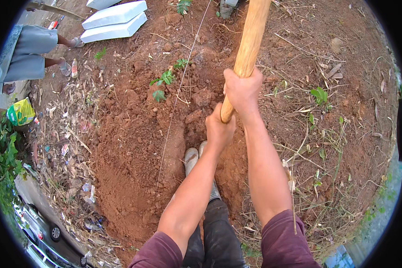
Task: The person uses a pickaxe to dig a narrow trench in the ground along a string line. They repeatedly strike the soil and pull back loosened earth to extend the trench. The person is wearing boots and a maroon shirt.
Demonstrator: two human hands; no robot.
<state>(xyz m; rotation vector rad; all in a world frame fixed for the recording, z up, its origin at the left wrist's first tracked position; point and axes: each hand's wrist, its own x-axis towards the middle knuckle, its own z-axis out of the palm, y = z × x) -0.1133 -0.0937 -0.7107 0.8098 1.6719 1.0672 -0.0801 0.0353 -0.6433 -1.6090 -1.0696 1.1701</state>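
Observation:
A thick, pale wooden tool handle slants up past the top edge of the view, so the tool's head is hidden. My left hand is closed around its lower end. Just above, my right hand wraps the same handle. Below my hands, my boots stand in a narrow trench dug in reddish soil. Loose earth is heaped along the trench's left side. A thin white string runs over the soil to the left of the handle.
Pale slabs are stacked at the far left. Near them stands a person in blue-grey clothes, beside a plastic bottle. A yellow-green bag lies at the left, and a dark car is at lower left. Dry stalks litter the right.

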